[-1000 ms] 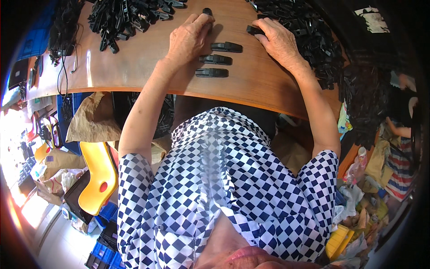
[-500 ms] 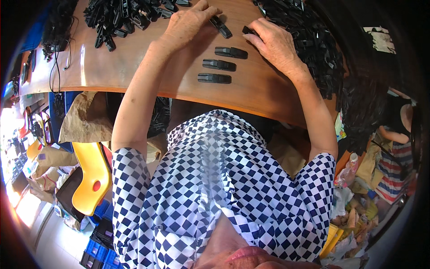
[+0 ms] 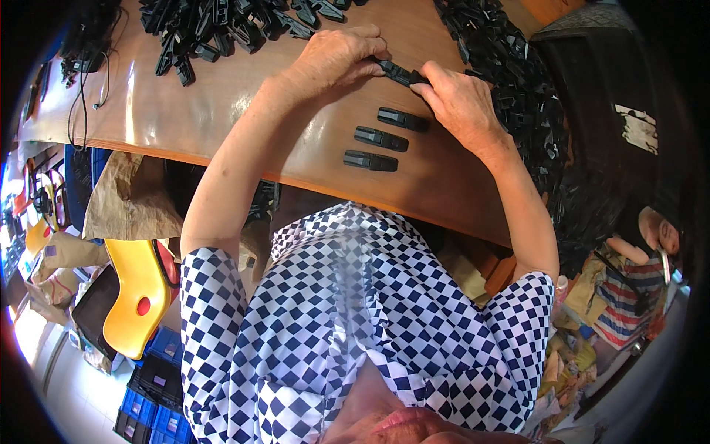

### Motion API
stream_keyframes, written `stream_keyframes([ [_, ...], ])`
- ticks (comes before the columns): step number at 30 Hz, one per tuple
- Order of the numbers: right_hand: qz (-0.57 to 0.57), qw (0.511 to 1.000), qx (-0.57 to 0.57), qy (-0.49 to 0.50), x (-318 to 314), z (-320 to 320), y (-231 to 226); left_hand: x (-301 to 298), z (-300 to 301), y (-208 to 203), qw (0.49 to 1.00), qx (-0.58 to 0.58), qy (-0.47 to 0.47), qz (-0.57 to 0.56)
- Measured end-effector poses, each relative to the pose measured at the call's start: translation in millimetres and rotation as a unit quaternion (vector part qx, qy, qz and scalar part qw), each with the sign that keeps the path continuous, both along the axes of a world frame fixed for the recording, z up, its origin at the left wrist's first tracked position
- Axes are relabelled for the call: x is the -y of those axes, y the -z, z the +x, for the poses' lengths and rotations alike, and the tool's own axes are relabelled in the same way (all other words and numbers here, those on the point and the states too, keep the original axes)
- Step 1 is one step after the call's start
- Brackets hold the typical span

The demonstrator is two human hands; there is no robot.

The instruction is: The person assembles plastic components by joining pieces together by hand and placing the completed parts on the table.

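Between my two hands, above the wooden table [image 3: 244, 133], is a long black plastic part [image 3: 397, 72]. My left hand [image 3: 342, 56] pinches its left end, fingers closed. At the other end my right hand [image 3: 462, 103] is closed on a small black piece [image 3: 417, 77] that meets the long part; whether the two are joined I cannot tell. Three similar black plastic parts, one [image 3: 403, 119], another [image 3: 381, 138] and a third [image 3: 370, 160], lie in a slanting row nearer to me.
A heap of black plastic parts [image 3: 211, 33] lies at the far left, and a pile of small black pieces [image 3: 510, 81] along the right side. A cable [image 3: 83, 111] hangs over the table's left edge. A yellow chair [image 3: 137, 296] stands lower left; another person [image 3: 629, 296] is at the right.
My right hand has brought its small piece against the end of the long part, which my left hand now grips more level. The view has shifted, so the row appears lower.
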State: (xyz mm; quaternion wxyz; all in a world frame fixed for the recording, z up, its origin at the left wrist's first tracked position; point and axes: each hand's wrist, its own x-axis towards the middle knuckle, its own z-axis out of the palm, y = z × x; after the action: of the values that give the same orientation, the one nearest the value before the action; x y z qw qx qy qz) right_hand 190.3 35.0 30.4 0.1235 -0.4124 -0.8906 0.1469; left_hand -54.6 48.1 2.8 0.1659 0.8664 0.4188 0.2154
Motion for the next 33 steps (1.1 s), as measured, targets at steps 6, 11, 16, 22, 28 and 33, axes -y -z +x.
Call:
stream_keyframes([
  [6, 0.012, 0.999, -0.04, 0.0, 4.1, -7.9, 16.2, 4.0, 7.6, -2.3, 1.0, 0.009, 0.007, -0.018],
  [11, -0.002, 0.998, -0.057, 0.028, 1.1, -15.8, 20.9, 4.1, 6.1, 1.4, 1.0, 0.019, -0.002, 0.007],
  [16, 0.053, 0.997, 0.057, 0.024, -3.0, 17.5, -6.7, 35.1, 11.3, -2.2, 0.999, -0.045, -0.022, -0.001],
  [22, 0.195, 0.957, 0.207, 0.052, -13.4, 36.3, 14.5, 43.9, -29.3, -21.7, 0.968, -0.011, -0.229, 0.1],
  [28, 0.192, 0.963, 0.181, 0.047, -14.4, 56.9, 58.9, 3.5, -70.1, -4.9, 0.932, -0.284, -0.173, 0.143],
  [33, 0.111, 0.99, 0.088, 0.029, -27.3, 49.4, 34.8, -35.8, -68.9, 22.7, 0.942, -0.23, -0.117, 0.213],
])
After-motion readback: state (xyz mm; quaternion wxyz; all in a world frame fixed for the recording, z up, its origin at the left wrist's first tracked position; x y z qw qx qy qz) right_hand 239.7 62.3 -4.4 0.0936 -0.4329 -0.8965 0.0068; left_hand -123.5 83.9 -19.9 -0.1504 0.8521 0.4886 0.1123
